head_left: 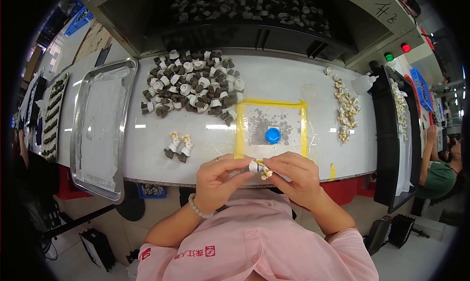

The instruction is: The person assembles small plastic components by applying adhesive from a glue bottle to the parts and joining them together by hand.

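Between my two hands, over the near edge of the white table, is a small figurine (258, 169) with a white body and pale yellow parts. My left hand (218, 179) pinches its white end between thumb and fingers. The fingers of my right hand (296, 176) close on its yellowish end. Just beyond lies a yellow-taped square (304, 129) with a spattered grey patch and a round blue cap (272, 135). Two joined-looking figurines (178, 147) lie to the left. Farther back is a heap of white and dark grey figurine bodies (193, 85); small yellow-white parts (346, 107) lie to the right.
A metal tray (78, 134) stands at the left, a black tray (387, 173) with a white liner at the right. A white squeeze bottle (363, 84) is beside it. Behind the table, a dark machine bin (254, 29) holds many pieces. Another person (437, 177) sits at far right.
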